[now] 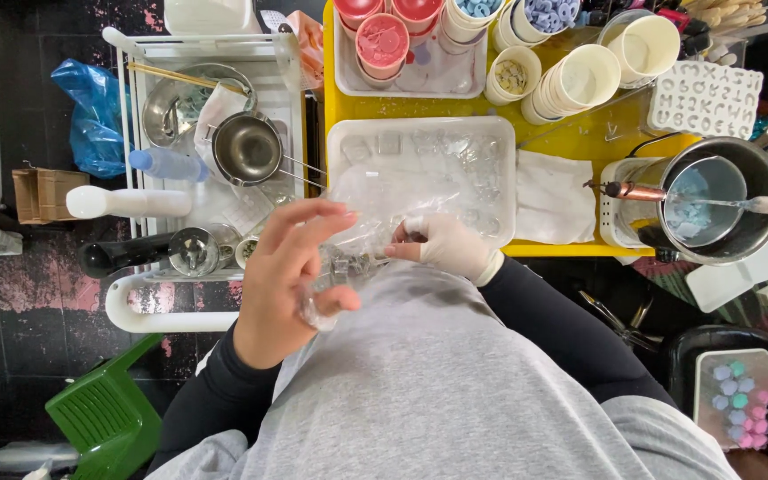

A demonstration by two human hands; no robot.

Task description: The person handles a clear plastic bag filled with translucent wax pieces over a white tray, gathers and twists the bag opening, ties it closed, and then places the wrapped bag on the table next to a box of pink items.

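Observation:
My bare left hand (291,280) pinches the lower end of a clear plastic bag (375,209) that hangs over my grey apron. My right hand (446,244), in a white glove, grips the same bag at its right side, near the front edge of the yellow table (580,133). Several small clear cube-like pieces (348,264) sit inside the bag between my hands. Just behind the bag lies a white tray (504,200) holding more clear pieces.
A steel pot (722,200) with pale blue contents stands at the right, a stirring tool across it. Cups and tubs of pink and blue pieces crowd the back. A white cart (215,142) at the left carries steel bowls and bottles. A green stool (104,413) stands below.

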